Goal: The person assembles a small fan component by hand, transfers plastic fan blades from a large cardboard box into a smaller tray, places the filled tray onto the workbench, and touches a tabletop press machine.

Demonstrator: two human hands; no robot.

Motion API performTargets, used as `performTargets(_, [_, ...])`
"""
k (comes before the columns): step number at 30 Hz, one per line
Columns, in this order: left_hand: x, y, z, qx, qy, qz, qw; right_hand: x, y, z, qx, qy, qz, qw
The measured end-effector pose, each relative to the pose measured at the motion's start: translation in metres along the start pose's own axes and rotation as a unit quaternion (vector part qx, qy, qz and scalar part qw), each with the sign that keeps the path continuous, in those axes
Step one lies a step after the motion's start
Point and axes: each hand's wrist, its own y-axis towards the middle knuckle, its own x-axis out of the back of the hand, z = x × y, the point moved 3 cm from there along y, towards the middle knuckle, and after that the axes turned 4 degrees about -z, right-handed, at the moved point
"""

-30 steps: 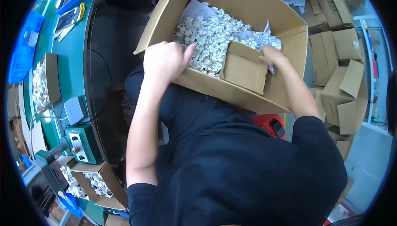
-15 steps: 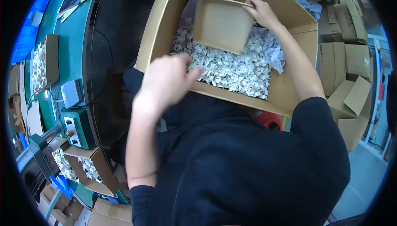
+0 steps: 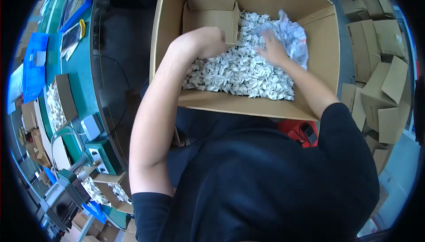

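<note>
A large open cardboard box (image 3: 248,104) holds many small white pieces (image 3: 239,73). Inside it, at the upper left, rests a smaller cardboard tray (image 3: 210,16). My left hand (image 3: 206,41) is over the tray's near edge and the pieces; its fingers bend down out of sight, so what they hold, if anything, is hidden. My right hand (image 3: 273,50), slightly blurred with its fingers apart, is over the pieces beside a crumpled whitish sheet (image 3: 294,38) on the right side of the box.
On the left, a green workbench (image 3: 84,82) carries a blue bin (image 3: 35,67), a small carton of white pieces (image 3: 66,98) and a green device (image 3: 104,155). Cardboard boxes (image 3: 376,82) are piled at the right. A red object (image 3: 301,131) shows below the large box.
The small tray has gone from the near side of the box to its upper left. My right hand has let go of it and moved back toward me. My left hand has moved rightward over the tray's edge.
</note>
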Motion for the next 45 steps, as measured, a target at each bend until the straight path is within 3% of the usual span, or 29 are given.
performTargets(2, [-0.027,0.043,0.036,-0.028,-0.119,-0.07,0.99,-0.009,-0.025,-0.001,0.027,-0.04,0.048,0.998])
performTargets(3, [-0.029,0.052,0.042,-0.029,-0.118,-0.058,0.991,-0.012,-0.03,0.003,0.025,-0.052,0.053,0.997])
performTargets(6, [-0.059,0.062,0.059,0.114,-0.158,0.179,0.964,-0.002,-0.046,0.034,0.021,-0.071,0.077,0.994])
performTargets(7, [-0.063,0.069,0.065,0.114,-0.156,0.18,0.964,0.011,-0.042,0.051,0.031,-0.053,0.157,0.986])
performTargets(9, [-0.078,0.088,0.086,0.139,-0.115,0.157,0.971,0.031,-0.035,0.087,0.056,-0.021,0.303,0.951])
performTargets(11, [-0.068,0.093,0.095,0.155,-0.102,0.134,0.974,0.041,-0.033,0.117,0.091,-0.026,0.286,0.954])
performTargets(14, [-0.065,0.088,0.095,0.105,-0.191,0.074,0.973,0.035,-0.036,0.135,0.149,-0.022,0.275,0.95])
performTargets(17, [-0.06,0.08,0.092,0.109,-0.219,0.071,0.967,0.004,-0.006,0.108,0.069,0.114,0.26,0.956])
performTargets(21, [-0.06,0.079,0.099,0.131,-0.186,0.049,0.973,0.008,-0.031,0.125,0.137,0.077,0.346,0.925])
performTargets(26, [-0.058,0.071,0.098,0.116,-0.225,-0.014,0.967,0.013,-0.032,0.128,0.142,0.113,0.353,0.918])
performTargets(30, [-0.053,0.057,0.096,0.12,-0.227,-0.061,0.965,0.018,-0.041,0.131,0.15,0.086,0.29,0.941])
performTargets(33, [-0.041,0.053,0.092,0.114,-0.185,-0.076,0.973,0.028,-0.034,0.122,0.122,0.209,0.218,0.945])
performTargets(35, [-0.04,0.052,0.097,0.11,-0.162,-0.083,0.977,0.035,-0.031,0.126,0.123,0.216,0.227,0.942])
performTargets(36, [-0.038,0.053,0.098,0.102,-0.173,-0.138,0.97,0.041,-0.03,0.125,0.118,0.222,0.233,0.939])
performTargets(38, [-0.03,0.054,0.099,0.083,-0.195,-0.248,0.945,0.051,-0.023,0.126,0.114,0.223,0.237,0.939])
performTargets(39, [-0.027,0.057,0.1,0.081,-0.197,-0.251,0.944,0.055,-0.018,0.13,0.146,0.222,0.198,0.944])
performTargets(41, [-0.018,0.059,0.101,0.034,-0.237,-0.35,0.906,0.067,-0.005,0.148,0.209,0.221,0.122,0.945])
performTargets(43, [-0.016,0.061,0.103,0.014,-0.258,-0.397,0.881,0.087,0.029,0.163,0.154,0.209,0.077,0.963])
performTargets(45, [-0.01,0.058,0.1,0.016,-0.342,-0.468,0.815,0.107,0.064,0.181,0.171,0.175,0.0,0.969])
